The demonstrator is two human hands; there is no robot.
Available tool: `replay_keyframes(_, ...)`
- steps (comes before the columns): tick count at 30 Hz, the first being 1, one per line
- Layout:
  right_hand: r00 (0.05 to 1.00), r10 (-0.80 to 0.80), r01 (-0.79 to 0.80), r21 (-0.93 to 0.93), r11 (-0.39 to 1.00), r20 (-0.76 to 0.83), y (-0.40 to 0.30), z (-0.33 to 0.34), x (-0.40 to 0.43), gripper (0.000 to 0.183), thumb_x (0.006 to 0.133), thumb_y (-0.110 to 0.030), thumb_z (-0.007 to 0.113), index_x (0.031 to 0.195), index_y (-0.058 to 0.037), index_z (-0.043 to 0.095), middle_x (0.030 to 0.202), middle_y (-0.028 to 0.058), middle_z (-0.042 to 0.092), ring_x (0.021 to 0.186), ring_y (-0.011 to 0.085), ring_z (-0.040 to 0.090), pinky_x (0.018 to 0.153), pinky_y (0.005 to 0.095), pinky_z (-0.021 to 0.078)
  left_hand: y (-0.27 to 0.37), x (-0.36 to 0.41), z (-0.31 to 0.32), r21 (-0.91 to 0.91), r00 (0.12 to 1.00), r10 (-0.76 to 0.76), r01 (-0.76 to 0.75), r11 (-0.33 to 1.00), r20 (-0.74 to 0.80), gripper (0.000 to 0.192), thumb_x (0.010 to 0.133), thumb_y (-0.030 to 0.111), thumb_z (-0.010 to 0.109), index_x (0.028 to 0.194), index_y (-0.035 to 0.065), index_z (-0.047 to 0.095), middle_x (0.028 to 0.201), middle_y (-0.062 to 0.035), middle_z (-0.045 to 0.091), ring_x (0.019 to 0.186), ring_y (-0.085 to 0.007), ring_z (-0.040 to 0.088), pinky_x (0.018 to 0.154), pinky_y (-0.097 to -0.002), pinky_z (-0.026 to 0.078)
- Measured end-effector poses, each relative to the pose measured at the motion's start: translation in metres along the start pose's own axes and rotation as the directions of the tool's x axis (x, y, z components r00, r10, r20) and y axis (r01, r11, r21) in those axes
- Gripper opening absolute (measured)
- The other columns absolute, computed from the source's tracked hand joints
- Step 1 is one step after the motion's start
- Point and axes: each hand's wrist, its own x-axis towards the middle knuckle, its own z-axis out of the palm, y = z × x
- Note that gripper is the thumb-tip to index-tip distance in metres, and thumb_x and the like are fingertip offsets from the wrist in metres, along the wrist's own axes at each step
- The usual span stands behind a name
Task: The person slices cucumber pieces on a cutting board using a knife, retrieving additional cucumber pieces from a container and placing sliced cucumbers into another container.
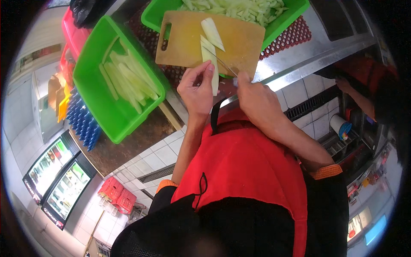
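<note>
My left hand [198,86] pinches a pale green vegetable strip [210,72] between thumb and fingers. The strip lies partly on a tan cutting board [183,38] and extends past its near edge. My right hand [257,96] is closed around the handle of a knife [224,63], whose thin blade lies slantwise across the strip. A second pale piece [213,33], with slanting cuts at its lower end, rests on the board just beyond. The board sits over a green plastic tub [290,19] holding many cut pieces [237,11].
Left of the board, another green tub [128,127] holds long pale strips [128,77]. Under the board is a dark red perforated mat [293,35] on a metal counter [276,70]. A blue egg tray [82,119] stands at left. Another person's arm [361,99] shows at right.
</note>
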Motion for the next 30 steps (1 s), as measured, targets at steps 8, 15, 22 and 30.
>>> replay_keyframes(8,0.999,0.032,-0.033,0.024,0.999,0.016,0.002,0.01,-0.012,0.012,0.094,-0.013,0.043,0.101,-0.0035,0.044,0.076,0.0252,0.067,0.07,0.0453,0.067,0.063,0.0551,0.0542,-0.011,0.003,-0.003,0.015,0.999,0.043,-0.042,0.999,-0.032,0.017,0.091,0.008,0.069,0.103,-0.0042,0.07,0.09,-0.005,0.066,0.069,-0.0089,0.061,0.05,-0.0238,0.053)
replay_keyframes(15,0.997,0.055,-0.057,0.045,0.997,0.046,0.009,0.003,-0.029,0.012,0.094,-0.014,0.044,0.099,-0.0033,0.042,0.071,0.0256,0.065,0.068,0.0457,0.066,0.062,0.0564,0.0527,-0.005,0.003,-0.001,-0.067,0.998,-0.041,0.038,0.997,-0.044,0.014,0.091,0.005,0.067,0.101,-0.0039,0.071,0.086,-0.0048,0.061,0.066,-0.009,0.06,0.047,-0.0246,0.052)
replay_keyframes(22,1.0,0.001,-0.002,0.035,0.999,0.031,0.002,0.004,-0.009,0.011,0.094,-0.014,0.044,0.099,-0.0037,0.044,0.074,0.0252,0.066,0.069,0.0442,0.067,0.063,0.0543,0.0538,-0.009,0.001,-0.001,-0.049,1.0,0.007,-0.008,0.999,-0.026,0.014,0.091,0.005,0.066,0.101,-0.004,0.071,0.09,-0.0052,0.061,0.067,-0.0099,0.061,0.048,-0.0251,0.053)
replay_keyframes(30,1.0,0.015,-0.015,0.026,1.0,0.003,0.004,0.013,-0.01,0.011,0.094,-0.013,0.044,0.099,-0.0036,0.044,0.073,0.0252,0.066,0.071,0.0435,0.068,0.062,0.0548,0.0545,0.002,0.002,0.0,-0.031,0.996,-0.084,0.083,0.996,-0.038,0.013,0.092,0.006,0.066,0.099,-0.0039,0.071,0.091,-0.006,0.06,0.066,-0.0118,0.061,0.049,-0.0261,0.055)
